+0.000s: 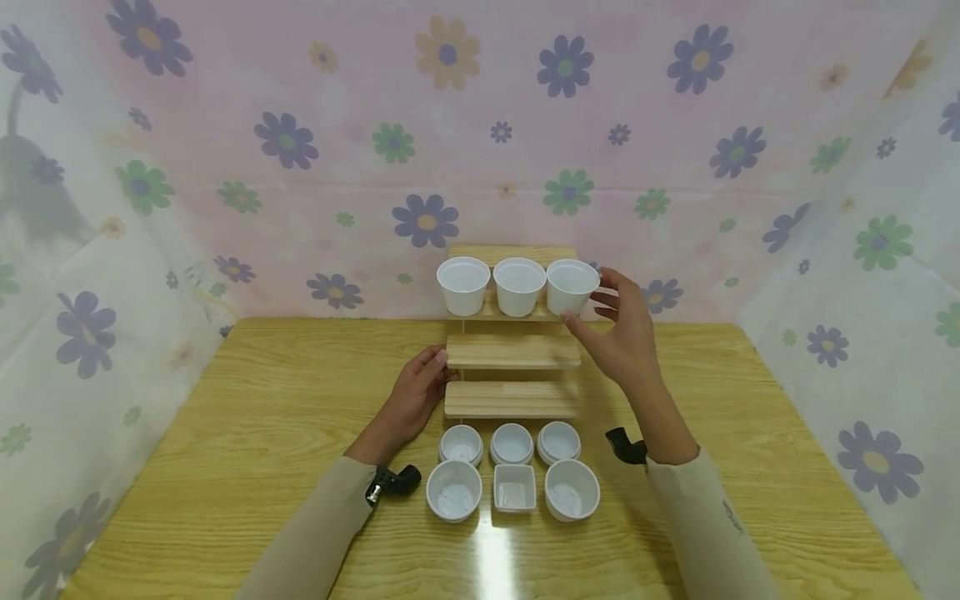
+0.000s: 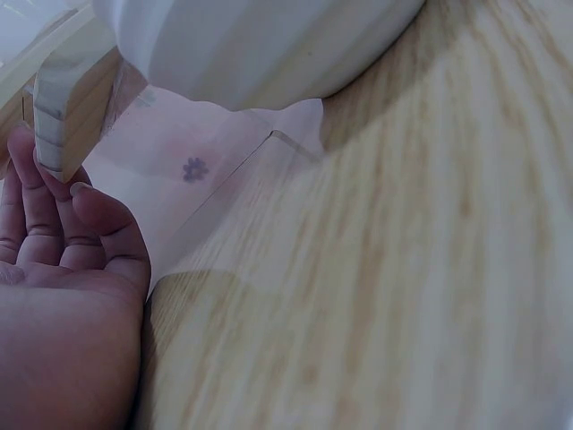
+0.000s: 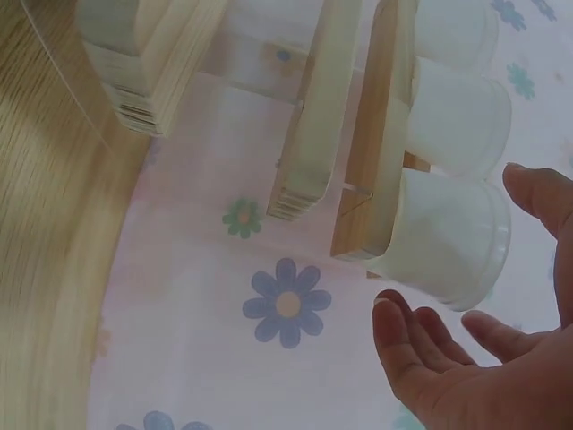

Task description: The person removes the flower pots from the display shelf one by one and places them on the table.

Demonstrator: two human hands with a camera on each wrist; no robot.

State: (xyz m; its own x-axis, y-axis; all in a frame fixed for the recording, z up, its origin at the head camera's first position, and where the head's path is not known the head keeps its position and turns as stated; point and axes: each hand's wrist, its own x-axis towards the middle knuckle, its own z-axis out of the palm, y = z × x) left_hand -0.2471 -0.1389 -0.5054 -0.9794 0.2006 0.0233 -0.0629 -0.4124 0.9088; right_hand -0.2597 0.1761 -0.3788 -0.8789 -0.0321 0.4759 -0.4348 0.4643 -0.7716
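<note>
While I monitor remotely, log RH point(image 1: 626, 337) status: digits spread abt. the R-most white tapered cup point(image 1: 572, 292), w/ gaps showing in the R wrist view; no firm pinch confirmed. Cup location: top tier of the wooden three-tier stand point(image 1: 513, 402), beside two matching cups point(image 1: 519, 290), rim reaching past the tier's R end. LH point(image 1: 411, 396): thumb & fingers curled at the L end of the middle tier point(image 1: 513, 351). Caution: I judge tip-over likeliest if an RH finger snags the rim or nudges the cup outward, margin there being min. Uneven LH pull could also shift the stand, dropping cups toward the square white dish point(image 1: 514, 489) & round bowls point(image 1: 453, 493) on the wood-grain tabletop point(image 1: 300, 392).
</note>
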